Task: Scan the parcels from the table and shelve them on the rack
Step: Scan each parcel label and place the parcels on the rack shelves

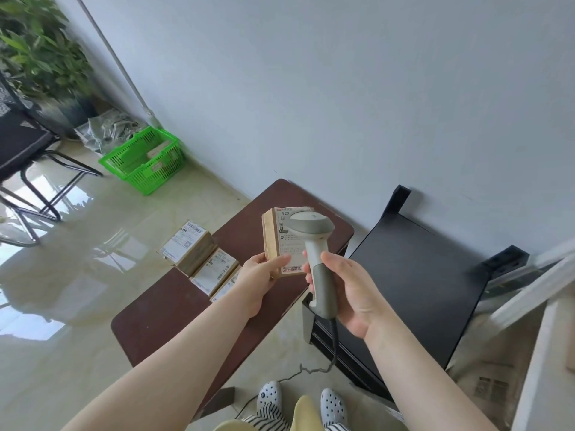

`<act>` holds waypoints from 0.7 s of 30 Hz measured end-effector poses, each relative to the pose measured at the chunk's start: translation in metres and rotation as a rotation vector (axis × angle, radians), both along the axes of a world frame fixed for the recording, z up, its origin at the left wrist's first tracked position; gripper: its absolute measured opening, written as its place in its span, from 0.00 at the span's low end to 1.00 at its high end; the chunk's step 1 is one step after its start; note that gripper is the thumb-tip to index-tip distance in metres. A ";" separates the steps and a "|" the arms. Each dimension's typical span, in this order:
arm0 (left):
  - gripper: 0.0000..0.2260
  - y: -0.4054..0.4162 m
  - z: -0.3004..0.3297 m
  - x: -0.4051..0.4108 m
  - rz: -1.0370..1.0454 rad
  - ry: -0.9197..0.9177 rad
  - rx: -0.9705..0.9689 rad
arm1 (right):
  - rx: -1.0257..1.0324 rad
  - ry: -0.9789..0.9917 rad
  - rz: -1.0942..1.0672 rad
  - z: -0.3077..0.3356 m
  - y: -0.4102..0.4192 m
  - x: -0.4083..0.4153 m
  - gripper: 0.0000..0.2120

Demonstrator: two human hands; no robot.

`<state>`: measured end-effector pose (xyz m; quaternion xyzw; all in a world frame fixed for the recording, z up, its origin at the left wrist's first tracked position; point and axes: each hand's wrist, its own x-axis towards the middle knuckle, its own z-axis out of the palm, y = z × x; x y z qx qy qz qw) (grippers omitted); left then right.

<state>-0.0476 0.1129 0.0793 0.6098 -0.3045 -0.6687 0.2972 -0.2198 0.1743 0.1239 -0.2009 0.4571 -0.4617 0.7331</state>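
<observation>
The left hand (pixel 258 281) gripped a small cardboard parcel (pixel 281 241) by its lower end, holding it label-up above the far right part of the dark brown table (pixel 161 318). The right hand (pixel 351 293) was wrapped round the handle of a grey barcode scanner (pixel 314 244), whose head sat just over the parcel's label. Three more labelled parcels (pixel 202 256) lay in a row along the table's left edge. A black rack (pixel 413 281) stood beside the table's right edge.

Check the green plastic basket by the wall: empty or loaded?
Loaded. Through the green plastic basket's open top, flat labelled parcels show inside.
</observation>
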 end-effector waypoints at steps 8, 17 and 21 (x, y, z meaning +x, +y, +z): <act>0.16 0.002 -0.004 0.003 -0.003 -0.002 0.003 | 0.020 -0.041 -0.007 -0.005 -0.003 0.001 0.23; 0.07 -0.008 0.001 0.019 0.017 -0.005 0.008 | -0.108 0.299 0.130 -0.008 -0.009 -0.042 0.20; 0.04 -0.015 0.003 0.031 0.060 -0.033 0.009 | -0.181 0.486 0.348 -0.006 -0.013 -0.068 0.16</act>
